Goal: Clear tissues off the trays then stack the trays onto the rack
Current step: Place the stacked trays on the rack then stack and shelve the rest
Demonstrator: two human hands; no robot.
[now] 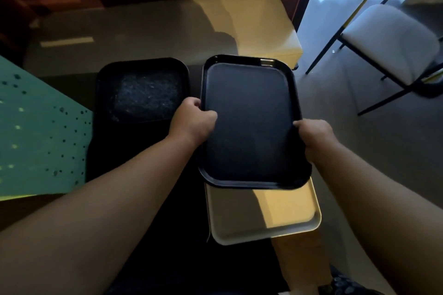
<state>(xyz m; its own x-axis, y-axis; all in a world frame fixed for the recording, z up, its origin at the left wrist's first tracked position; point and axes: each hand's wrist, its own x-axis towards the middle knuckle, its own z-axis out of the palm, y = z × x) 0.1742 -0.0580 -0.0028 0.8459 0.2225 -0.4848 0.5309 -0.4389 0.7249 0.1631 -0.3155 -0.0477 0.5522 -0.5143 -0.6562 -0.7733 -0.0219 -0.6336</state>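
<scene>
Head view: both hands grip a black tray (pixel 251 124) by its long edges, the left hand (pixel 191 123) curled over the left rim, the right hand (pixel 314 135) clamped on the right rim. It sits above a cream tray (pixel 275 218), covering its far part. Just to the left lies another black tray (pixel 141 67) on a dark surface. A white-cushioned chair (pixel 388 40) stands at right.
</scene>
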